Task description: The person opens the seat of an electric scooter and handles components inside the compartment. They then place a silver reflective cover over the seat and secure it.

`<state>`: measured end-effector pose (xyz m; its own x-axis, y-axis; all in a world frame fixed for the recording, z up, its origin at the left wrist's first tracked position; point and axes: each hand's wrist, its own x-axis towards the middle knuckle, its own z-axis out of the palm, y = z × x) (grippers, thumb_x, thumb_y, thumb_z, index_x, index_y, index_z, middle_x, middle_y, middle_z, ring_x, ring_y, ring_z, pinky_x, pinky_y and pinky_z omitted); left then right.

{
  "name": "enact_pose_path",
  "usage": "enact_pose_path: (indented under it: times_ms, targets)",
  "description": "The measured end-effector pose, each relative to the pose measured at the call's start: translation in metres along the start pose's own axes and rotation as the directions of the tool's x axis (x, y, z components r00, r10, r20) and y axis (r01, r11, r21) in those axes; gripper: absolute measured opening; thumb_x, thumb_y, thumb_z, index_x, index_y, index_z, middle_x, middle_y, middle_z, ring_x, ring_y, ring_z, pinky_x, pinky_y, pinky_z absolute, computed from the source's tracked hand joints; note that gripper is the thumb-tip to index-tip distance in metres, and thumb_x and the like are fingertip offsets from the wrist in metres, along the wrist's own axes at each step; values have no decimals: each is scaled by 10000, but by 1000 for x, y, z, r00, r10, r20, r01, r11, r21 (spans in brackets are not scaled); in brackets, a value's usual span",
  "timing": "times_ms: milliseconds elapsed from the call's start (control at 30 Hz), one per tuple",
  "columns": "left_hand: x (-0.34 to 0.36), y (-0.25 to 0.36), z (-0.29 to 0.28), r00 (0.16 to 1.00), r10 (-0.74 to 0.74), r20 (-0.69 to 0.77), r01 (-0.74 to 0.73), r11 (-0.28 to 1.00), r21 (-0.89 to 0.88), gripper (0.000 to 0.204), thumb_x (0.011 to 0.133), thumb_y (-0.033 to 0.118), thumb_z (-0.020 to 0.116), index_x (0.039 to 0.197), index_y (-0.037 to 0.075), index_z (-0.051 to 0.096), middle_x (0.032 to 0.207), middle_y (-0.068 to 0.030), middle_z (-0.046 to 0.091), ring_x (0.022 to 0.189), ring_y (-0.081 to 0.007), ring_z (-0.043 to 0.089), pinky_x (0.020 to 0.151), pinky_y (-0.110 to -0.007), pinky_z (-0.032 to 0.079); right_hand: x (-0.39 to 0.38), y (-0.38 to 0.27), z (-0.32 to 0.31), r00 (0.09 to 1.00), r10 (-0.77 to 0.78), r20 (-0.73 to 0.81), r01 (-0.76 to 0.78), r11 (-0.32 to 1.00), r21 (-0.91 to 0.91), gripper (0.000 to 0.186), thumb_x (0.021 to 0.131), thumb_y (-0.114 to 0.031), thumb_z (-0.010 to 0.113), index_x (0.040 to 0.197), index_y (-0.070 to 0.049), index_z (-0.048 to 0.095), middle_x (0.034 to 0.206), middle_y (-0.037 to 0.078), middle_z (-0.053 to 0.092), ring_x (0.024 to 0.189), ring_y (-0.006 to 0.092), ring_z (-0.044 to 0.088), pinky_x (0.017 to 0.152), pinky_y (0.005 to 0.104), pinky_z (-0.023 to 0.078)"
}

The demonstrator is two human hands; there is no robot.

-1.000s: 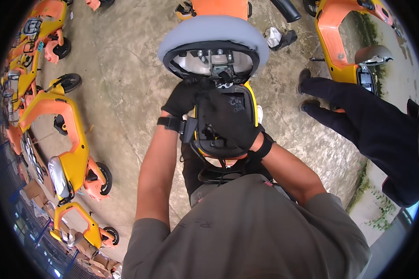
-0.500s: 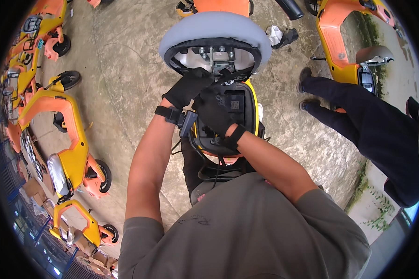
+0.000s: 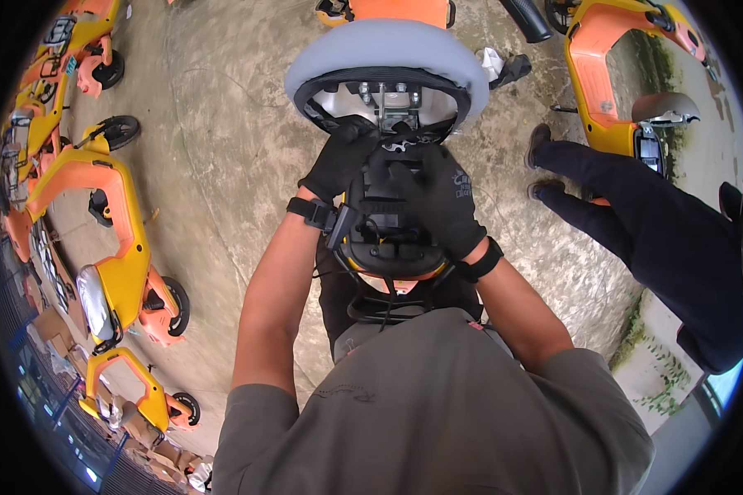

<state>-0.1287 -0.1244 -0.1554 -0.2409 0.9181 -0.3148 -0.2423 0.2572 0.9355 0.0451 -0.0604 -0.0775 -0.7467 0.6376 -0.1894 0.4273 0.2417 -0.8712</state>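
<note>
A grey scooter seat [image 3: 388,51] is tipped up, its underside with bolts and a metal bracket facing me. Below it lies the scooter's black under-seat compartment [image 3: 388,252], edged in yellow. My left hand [image 3: 340,161], in a black glove with a strapped device at the wrist, is closed at the left side of the seat hinge [image 3: 401,146]. At the right of the opening, my right hand [image 3: 444,198], also black-gloved, has its fingers bent inward over the compartment. What the fingers of either hand hold is hidden, black against black.
Yellow and orange scooters [image 3: 124,223] stand along the left. Another scooter [image 3: 590,74] is at the far right, near a person's dark-trousered legs [image 3: 627,194]. White and black scraps [image 3: 504,66] lie on the concrete floor beyond the seat. Cardboard boxes [image 3: 54,330] are piled at the left edge.
My right hand has shifted right and turned, drawing apart from my left hand and uncovering part of the compartment. My left hand has moved slightly and stays by the hinge.
</note>
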Motion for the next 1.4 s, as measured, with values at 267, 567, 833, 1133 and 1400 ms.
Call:
enact_pose_path:
  times_ms: [267,567,833,1133,1400]
  targets:
    - [-2,4,-4,989,-144,19,145,970,-193,67,902,126,577,951,81,574,802,35,577,695,-50,541,575,-206,427,26,12,16,966,255,33,-256,946,199,530,855,-324,671,1174,-29,368,913,141,566,825,226,593,746,353,473]
    - [-1,-6,-6,993,-111,29,115,962,-247,125,906,118,575,1018,67,595,858,-3,620,709,-75,570,623,-228,460,21,59,39,992,19,124,-21,1000,15,413,858,-230,665,1170,-13,503,1040,112,607,923,193,600,785,324,480]
    - [2,-8,2,972,55,-230,-136,925,-354,429,913,89,551,1332,83,457,1161,-72,576,866,-130,567,717,-238,497,0,79,-26,906,2,423,-237,830,504,324,932,-233,557,1186,-33,534,897,17,563,728,104,520,647,238,431]
    - [6,-25,6,971,28,-239,-164,803,-573,413,923,135,566,1312,33,471,1173,-86,585,959,-149,572,760,-256,498,21,17,-32,970,43,240,-241,333,912,350,1000,-306,450,1210,-35,522,959,12,572,768,88,553,724,242,504]
    - [-7,-2,-9,988,82,-127,-22,911,411,246,930,145,559,1163,66,574,1078,-115,614,924,-174,629,800,-311,517,57,20,-9,944,-272,-184,310,924,225,228,940,-23,498,1156,26,550,1054,95,652,881,144,642,723,259,525]
